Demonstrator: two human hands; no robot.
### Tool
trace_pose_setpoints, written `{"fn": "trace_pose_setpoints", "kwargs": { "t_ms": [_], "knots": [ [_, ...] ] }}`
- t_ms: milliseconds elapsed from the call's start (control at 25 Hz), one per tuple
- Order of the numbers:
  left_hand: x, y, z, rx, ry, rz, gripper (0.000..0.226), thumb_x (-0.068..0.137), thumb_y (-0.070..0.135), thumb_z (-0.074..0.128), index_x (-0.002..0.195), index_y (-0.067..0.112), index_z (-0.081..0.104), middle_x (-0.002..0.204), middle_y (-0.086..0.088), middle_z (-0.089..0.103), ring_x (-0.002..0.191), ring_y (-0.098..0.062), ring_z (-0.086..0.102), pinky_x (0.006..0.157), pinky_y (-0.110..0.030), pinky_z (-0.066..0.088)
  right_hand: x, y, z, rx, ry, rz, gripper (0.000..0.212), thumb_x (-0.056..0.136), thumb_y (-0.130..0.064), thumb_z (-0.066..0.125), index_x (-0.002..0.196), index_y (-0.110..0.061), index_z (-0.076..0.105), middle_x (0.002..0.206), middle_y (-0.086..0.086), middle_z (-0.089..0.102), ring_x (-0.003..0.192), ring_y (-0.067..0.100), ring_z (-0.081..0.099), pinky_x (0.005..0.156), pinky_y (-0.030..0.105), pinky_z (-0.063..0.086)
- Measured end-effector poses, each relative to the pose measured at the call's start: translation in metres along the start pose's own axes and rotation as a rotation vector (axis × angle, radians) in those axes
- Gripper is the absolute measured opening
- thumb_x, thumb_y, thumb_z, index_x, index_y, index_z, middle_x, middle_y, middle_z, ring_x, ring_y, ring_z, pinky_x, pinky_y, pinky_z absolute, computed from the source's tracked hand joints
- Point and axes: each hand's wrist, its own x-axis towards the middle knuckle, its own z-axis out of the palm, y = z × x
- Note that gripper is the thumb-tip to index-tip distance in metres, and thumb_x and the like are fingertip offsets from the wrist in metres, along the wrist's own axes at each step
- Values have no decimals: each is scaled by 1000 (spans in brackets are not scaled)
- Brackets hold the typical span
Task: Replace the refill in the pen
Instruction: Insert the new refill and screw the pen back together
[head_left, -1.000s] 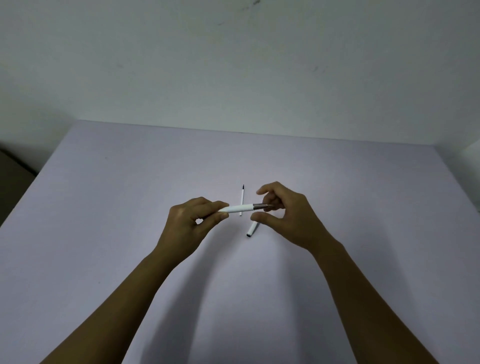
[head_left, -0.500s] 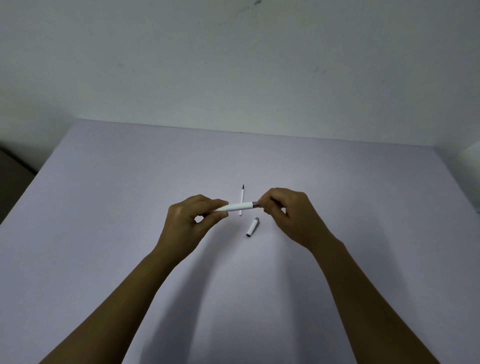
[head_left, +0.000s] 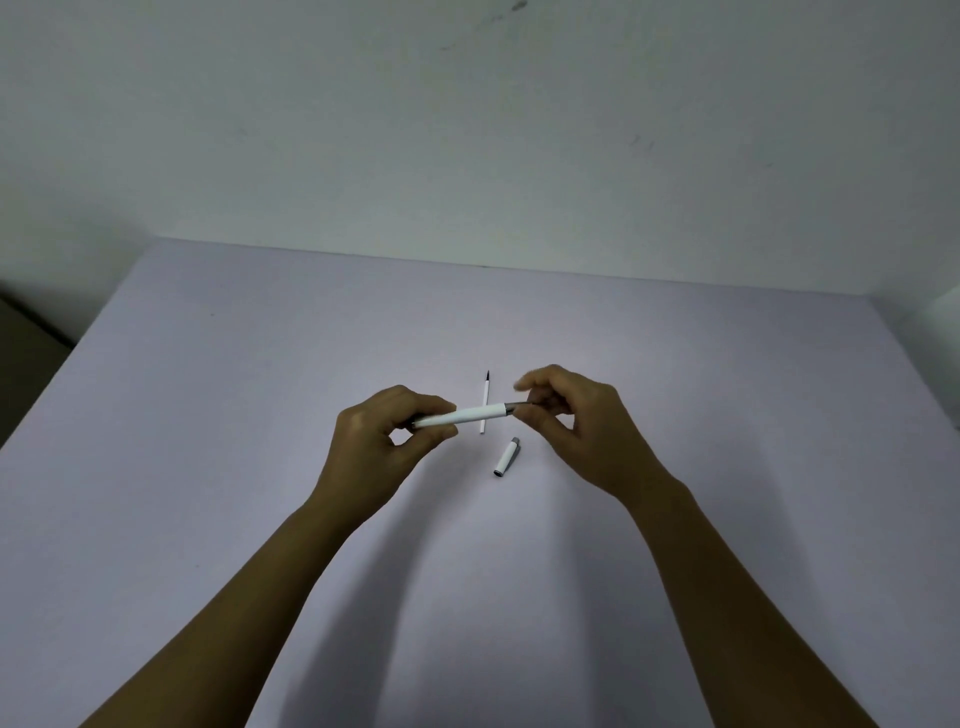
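Note:
A white pen barrel (head_left: 467, 415) is held level above the table, pinched at its left end by my left hand (head_left: 382, 447). My right hand (head_left: 576, 421) grips the grey tip section (head_left: 519, 407) at the barrel's right end between thumb and fingers. Behind the barrel a thin white refill (head_left: 485, 402) with a dark tip lies on the table, pointing away from me. A short white pen cap (head_left: 506, 457) lies on the table just below and between my hands.
The pale lilac table (head_left: 260, 467) fills the lower view and ends at a plain white wall (head_left: 467, 130). A dark gap shows past the table's left edge (head_left: 26, 353).
My right hand closed tightly over the pen's tip half a second ago, and its fingers have now spread again around the grey section. The left hand and barrel have hardly moved.

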Motion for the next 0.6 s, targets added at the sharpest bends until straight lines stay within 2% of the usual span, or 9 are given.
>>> {"fn": "trace_pose_setpoints", "kwargs": {
  "t_ms": [160, 240, 360, 480, 560, 600],
  "knots": [
    [-1, -2, -1, -57, -38, -96, 27, 72, 17, 76, 97, 22, 68, 78, 12, 68, 76, -11, 58, 67, -10, 44, 1, 1, 1, -40, 43, -49, 6, 85, -13, 64, 86, -7, 66, 77, -2, 64, 74, -3, 57, 72, 6, 42],
    [0, -2, 0, -83, -65, -150, 36, 71, 28, 74, 105, 26, 65, 91, 19, 66, 77, -11, 58, 67, -9, 44, 2, 3, 2, -59, 79, -86, 6, 84, -12, 66, 85, -7, 65, 80, 1, 66, 75, 0, 58, 73, 8, 44],
    [2, -4, 1, -59, -99, -132, 32, 72, 37, 67, 101, 25, 68, 87, 31, 64, 73, -4, 57, 63, -6, 40, 3, 5, 4, -84, 94, -135, 7, 83, -14, 68, 87, -8, 67, 81, 4, 67, 76, 6, 59, 72, 13, 48],
    [6, -4, 0, -34, -136, -120, 12, 77, 26, 71, 88, 26, 70, 88, 15, 64, 69, -8, 55, 59, -8, 38, 4, 6, 4, -116, 78, -152, 13, 85, -19, 65, 93, -10, 70, 82, 4, 69, 75, 7, 59, 70, 19, 49],
    [7, -3, 1, -17, -141, -108, 9, 77, 21, 72, 83, 26, 69, 76, 5, 65, 70, -13, 54, 58, -12, 38, 3, 8, 5, -144, 71, -148, 19, 86, -25, 60, 94, -12, 72, 81, 2, 69, 73, 8, 57, 66, 23, 48],
    [8, -3, 1, -10, -139, -96, 9, 77, 21, 73, 82, 25, 68, 71, 5, 64, 70, -15, 53, 58, -14, 39, 3, 8, 5, -151, 74, -140, 20, 87, -27, 59, 94, -12, 72, 80, 2, 69, 72, 9, 56, 65, 26, 47]
  ]
}}
